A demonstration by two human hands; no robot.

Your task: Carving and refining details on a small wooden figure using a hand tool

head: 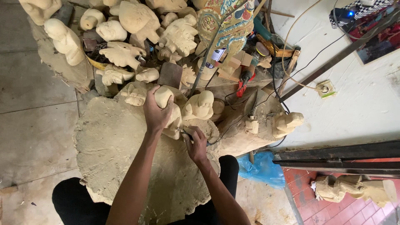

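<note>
We are working on a pale wooden figure (168, 109) that stands on the broad dusty wood slab (112, 146) across our lap, a little above the centre of the view. Our left hand (156, 111) is closed firmly around the figure's rounded head, fingers wrapped over the top, and pins it upright against the slab. Our right hand (196, 143), at about four o'clock from the figure, is curled tight around a small dark tool (186, 133) whose tip meets the figure's lower side; a thin cable (221, 133) runs off toward three o'clock, so we judge it a powered carving tool, though its tip is too small to make out. To do this cut well, we would keep the left grip steady so the figure cannot twist, hold the tool low and close to the surface, and work in light passes away from the gripping fingers. Just beside the figure at two o'clock sits another carved figure (200, 105), and toward twelve o'clock a heap of unfinished carvings (137, 25) crowds the floor beside a painted mask (227, 21).
</note>
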